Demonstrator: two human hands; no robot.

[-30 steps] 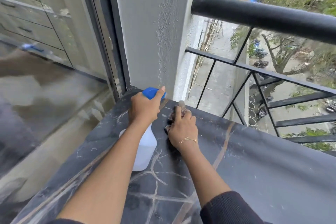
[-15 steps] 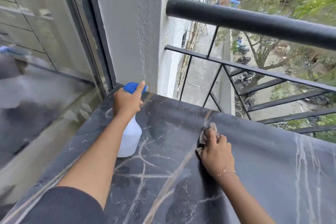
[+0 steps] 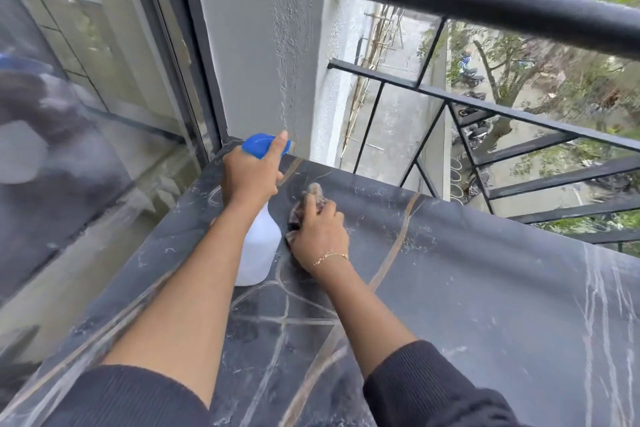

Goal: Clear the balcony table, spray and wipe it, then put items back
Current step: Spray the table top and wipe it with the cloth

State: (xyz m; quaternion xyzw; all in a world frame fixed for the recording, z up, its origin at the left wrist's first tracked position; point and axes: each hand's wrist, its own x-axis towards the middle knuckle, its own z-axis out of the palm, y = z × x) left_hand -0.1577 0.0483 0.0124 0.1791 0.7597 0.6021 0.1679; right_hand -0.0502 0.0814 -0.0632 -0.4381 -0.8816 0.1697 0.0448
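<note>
The right hand lies curled over a small crumpled cloth, pressing it flat to the bench near the far left corner; only a frayed edge of the rag shows past the fingers. Just beside it, the left hand grips the neck of a white spray bottle standing upright on the bench, with a finger laid along its blue trigger head. The cloth looks soft and limp, so it probably needs the palm bunched over it to stay put under pressure. The bottle seems like light plastic, likely easiest to take by the neck under the trigger. The bench top is dark, stone-patterned with pale veins and faint smears, and looks smooth, perhaps slick where wet. A grey textured wall and a glass door bound the left side; a black metal railing runs along the far edge, with a street and trees far below.
</note>
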